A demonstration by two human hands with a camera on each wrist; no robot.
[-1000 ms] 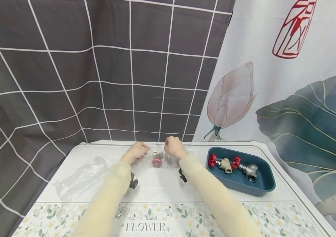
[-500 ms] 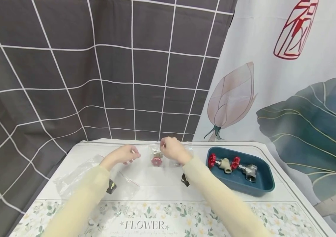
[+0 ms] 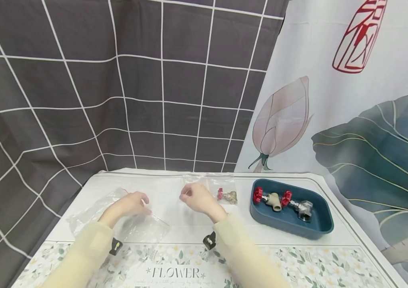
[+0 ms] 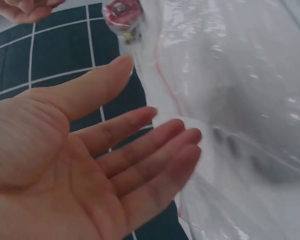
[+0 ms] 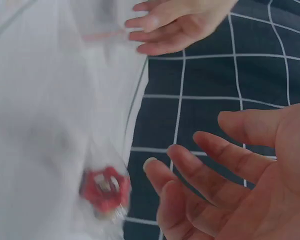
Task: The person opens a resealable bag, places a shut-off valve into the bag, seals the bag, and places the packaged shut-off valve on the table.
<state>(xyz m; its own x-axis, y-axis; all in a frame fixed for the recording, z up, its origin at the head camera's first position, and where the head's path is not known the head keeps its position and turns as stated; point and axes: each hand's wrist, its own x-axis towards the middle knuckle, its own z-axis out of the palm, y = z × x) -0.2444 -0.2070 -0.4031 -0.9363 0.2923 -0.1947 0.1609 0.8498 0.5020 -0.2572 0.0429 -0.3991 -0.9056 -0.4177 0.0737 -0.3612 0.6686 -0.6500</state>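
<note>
Valve in brass with a red handwheel (image 3: 230, 196) lies in a clear bag (image 3: 222, 182) toward the far side of the white desk (image 3: 182, 228), between the person's right hand (image 3: 200, 199) and a blue tray (image 3: 294, 229). That right hand is loosely bent, thumb standing apart from the fingers. The left hand (image 3: 131, 206) is held out, thumb spread from relaxed fingers, over crumpled clear bags (image 3: 89, 210); from here I can't tell whether it brushes them. In the tray rest a beige valve (image 3: 274, 202) and a silver valve (image 3: 304, 210), both red-wheeled. Cream sleeves (image 3: 87, 250) reach to the wrists, and past the desk hang a dark gridded curtain (image 3: 135, 80) and a pale one (image 3: 301, 48) printed with a flower bud.
</note>
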